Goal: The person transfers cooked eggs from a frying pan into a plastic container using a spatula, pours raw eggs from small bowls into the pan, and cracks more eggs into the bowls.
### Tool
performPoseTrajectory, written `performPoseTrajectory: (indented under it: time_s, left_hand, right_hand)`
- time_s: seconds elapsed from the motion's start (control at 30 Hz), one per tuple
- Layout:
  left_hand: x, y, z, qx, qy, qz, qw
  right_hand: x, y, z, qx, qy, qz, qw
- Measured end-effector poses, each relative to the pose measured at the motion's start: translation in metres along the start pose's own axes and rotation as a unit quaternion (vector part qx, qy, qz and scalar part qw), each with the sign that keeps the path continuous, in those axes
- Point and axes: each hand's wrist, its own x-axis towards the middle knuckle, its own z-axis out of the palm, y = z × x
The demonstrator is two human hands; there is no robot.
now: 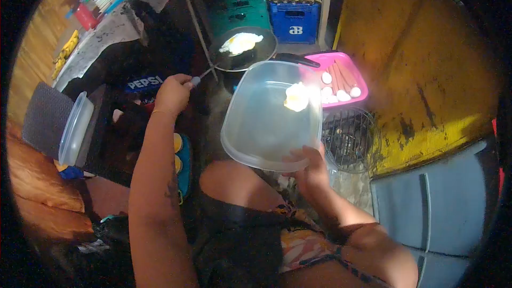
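My left hand [173, 95] is closed around the pale handle of a thin metal utensil [205, 71], whose shaft points toward the frying pan's near edge. Its far end cannot be made out. In the dark frying pan [261, 56] lies a fried egg [241, 44] with white edges. My right hand [308, 169] grips the near right corner of a translucent plastic container [256, 128], tilted in front of the pan. Another cooked egg [296, 97] shows against the container's right side. The pan's black handle [298, 60] extends right, partly behind the container.
Right of the container, a pink tray [365, 82] holds several white eggs and brown sticks like sausages. Below it is a round wire grill [349, 138]. A blue crate [295, 24] stands behind. Bananas [66, 53] lie at left; a lidded container [77, 128] stands below them.
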Motion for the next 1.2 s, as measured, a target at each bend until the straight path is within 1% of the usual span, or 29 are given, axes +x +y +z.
performPoseTrajectory:
  time_s: [0.03, 0.13, 0.23, 0.33, 0.43, 0.53, 0.63, 0.73, 0.83, 0.93, 0.97, 1.03, 1.07, 1.13, 1.17, 1.2]
  left_hand:
    - [-0.005, 0.0, -0.003, -0.003, 0.009, 0.013, 1.0]
    - [-0.019, -0.008, -0.011, 0.034, 0.067, 0.085, 0.994]
    - [-0.05, -0.002, -0.033, -0.018, 0.025, 0.083, 0.996]
    - [-0.073, -0.009, -0.04, -0.025, 0.015, 0.11, 0.994]
    - [-0.106, 0.007, -0.041, 0.059, 0.013, 0.136, 0.989]
    - [-0.119, 0.006, -0.022, 0.134, 0.055, 0.208, 0.967]
    - [-0.129, 0.022, -0.01, 0.219, 0.07, 0.244, 0.942]
    - [-0.143, 0.044, -0.007, 0.335, 0.093, 0.239, 0.907]
    - [-0.155, 0.056, -0.005, 0.413, 0.146, 0.252, 0.863]
    - [-0.165, 0.067, -0.003, 0.44, 0.168, 0.253, 0.845]
    - [-0.167, 0.067, -0.002, 0.444, 0.183, 0.26, 0.838]
    - [-0.168, 0.068, -0.002, 0.451, 0.215, 0.275, 0.822]
    - [-0.169, 0.068, -0.002, 0.451, 0.234, 0.288, 0.812]
    - [-0.172, 0.069, -0.003, 0.45, 0.271, 0.315, 0.791]
    - [-0.174, 0.071, -0.006, 0.447, 0.274, 0.314, 0.791]
    - [-0.176, 0.072, -0.01, 0.445, 0.278, 0.312, 0.792]
  right_hand:
    - [0.001, -0.005, 0.004, 0.04, 0.007, 0.023, 0.999]
    - [-0.004, -0.012, 0.01, 0.101, 0.017, 0.052, 0.993]
    - [-0.004, -0.012, 0.01, 0.089, 0.008, 0.02, 0.996]
    - [-0.002, -0.003, 0.005, 0.064, 0.009, -0.011, 0.998]
    - [-0.01, -0.008, 0.006, 0.055, -0.004, -0.008, 0.998]
    - [-0.017, -0.011, 0.006, 0.064, 0.018, 0.016, 0.998]
    - [-0.019, -0.005, 0.0, 0.107, 0.0, 0.015, 0.994]
    - [-0.022, -0.004, -0.007, 0.08, 0.001, 0.03, 0.996]
    - [-0.026, 0.0, -0.01, 0.125, 0.001, 0.054, 0.991]
    - [-0.022, 0.029, -0.027, 0.082, -0.013, -0.028, 0.996]
    - [-0.021, 0.033, -0.031, -0.016, -0.034, -0.107, 0.994]
    - [-0.019, 0.039, -0.04, -0.189, -0.07, -0.247, 0.948]
    - [-0.017, 0.043, -0.044, -0.256, -0.075, -0.311, 0.912]
    - [-0.011, 0.045, -0.047, -0.343, -0.074, -0.409, 0.842]
    - [-0.013, 0.044, -0.046, -0.279, -0.066, -0.338, 0.897]
    - [-0.02, 0.033, -0.036, -0.21, -0.058, -0.263, 0.94]
